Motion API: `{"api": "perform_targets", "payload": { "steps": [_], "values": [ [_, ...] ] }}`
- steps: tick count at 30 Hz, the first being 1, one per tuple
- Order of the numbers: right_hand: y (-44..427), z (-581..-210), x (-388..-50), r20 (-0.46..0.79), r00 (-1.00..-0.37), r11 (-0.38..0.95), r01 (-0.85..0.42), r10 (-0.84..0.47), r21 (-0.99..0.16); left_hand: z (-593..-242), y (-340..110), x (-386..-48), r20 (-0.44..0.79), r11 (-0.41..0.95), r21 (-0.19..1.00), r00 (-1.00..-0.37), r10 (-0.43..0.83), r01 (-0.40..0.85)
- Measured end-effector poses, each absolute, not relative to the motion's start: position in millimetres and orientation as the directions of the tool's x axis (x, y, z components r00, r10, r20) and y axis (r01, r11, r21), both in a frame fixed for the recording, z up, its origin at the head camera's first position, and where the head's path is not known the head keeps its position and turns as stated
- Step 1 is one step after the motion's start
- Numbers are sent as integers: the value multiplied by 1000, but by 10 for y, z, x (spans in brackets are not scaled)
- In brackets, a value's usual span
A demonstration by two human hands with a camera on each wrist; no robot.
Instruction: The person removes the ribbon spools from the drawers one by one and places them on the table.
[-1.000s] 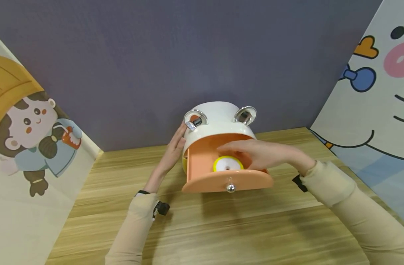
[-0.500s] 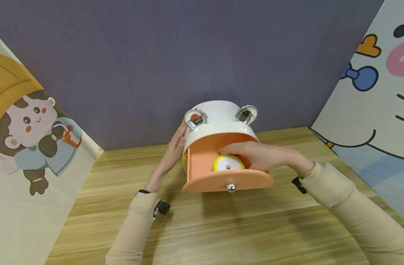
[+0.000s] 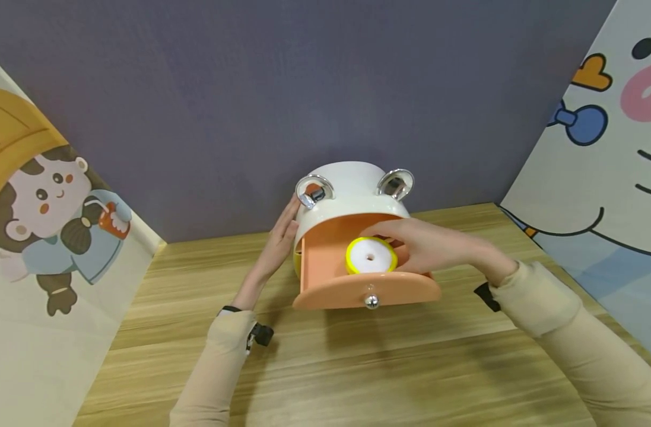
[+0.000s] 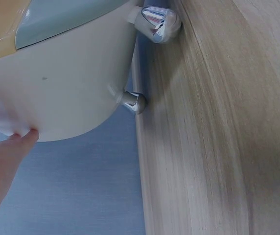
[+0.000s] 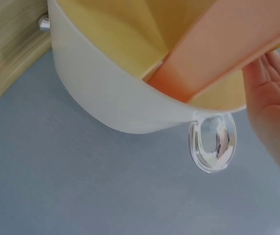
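Note:
A white rounded box (image 3: pixel 352 188) with two silver ring-shaped ears has its orange drawer (image 3: pixel 320 255) pulled out; the drawer front carries a silver knob (image 3: pixel 371 301). The right hand (image 3: pixel 426 243) reaches over the drawer's right side and grips a white disc with a yellow rim (image 3: pixel 370 256), which is tilted up inside the drawer. In the right wrist view, the drawer wall (image 5: pixel 228 44) hides that hand's fingertips (image 5: pixel 272 68). The left hand (image 3: pixel 277 243) rests with extended fingers against the box's left side; its fingertips touch the white shell (image 4: pixel 66 88) in the left wrist view.
The box stands on a wooden table (image 3: pixel 325 367) close to a grey-blue back wall (image 3: pixel 325 89). Printed cartoon panels stand left (image 3: pixel 15 308) and right (image 3: pixel 560 178). Silver feet (image 4: pixel 135 102) lift the box off the table.
The disc has risen and tilted more toward the camera, showing more of its face. The right hand has shifted slightly to the right with it. The left hand has stayed against the box.

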State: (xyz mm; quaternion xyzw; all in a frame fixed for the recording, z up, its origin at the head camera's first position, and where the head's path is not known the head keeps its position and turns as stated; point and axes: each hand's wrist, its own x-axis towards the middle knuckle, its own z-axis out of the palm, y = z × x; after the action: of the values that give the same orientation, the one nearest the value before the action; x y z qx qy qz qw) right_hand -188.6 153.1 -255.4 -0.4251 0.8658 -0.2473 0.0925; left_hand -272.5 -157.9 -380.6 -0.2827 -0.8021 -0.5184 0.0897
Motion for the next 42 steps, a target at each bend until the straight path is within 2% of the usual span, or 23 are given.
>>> {"api": "perform_targets", "payload": {
  "steps": [12,24,29,33,42],
  "values": [
    [1708,-2435,-1724,177,-687,592,-707,-705,-386,-3817,-1547,-2753,451,281,778,-812,371,561],
    [1905,-2334,-1652,216,-750,610,-642,-626,-464,-3848,-1565,-2761,451,271,781,-808,378,563],
    [2007,-2345,-1616,235,-777,602,-609,-584,-517,-3680,-1553,-2604,423,277,796,-822,382,538],
    [2116,-2365,-1550,249,-798,624,-590,-549,-513,-3520,-1525,-2452,406,277,806,-829,383,523],
    [2401,-2533,-1421,271,-830,659,-553,-488,-510,-3515,-1503,-2453,408,279,805,-831,379,523]
  ]
}}
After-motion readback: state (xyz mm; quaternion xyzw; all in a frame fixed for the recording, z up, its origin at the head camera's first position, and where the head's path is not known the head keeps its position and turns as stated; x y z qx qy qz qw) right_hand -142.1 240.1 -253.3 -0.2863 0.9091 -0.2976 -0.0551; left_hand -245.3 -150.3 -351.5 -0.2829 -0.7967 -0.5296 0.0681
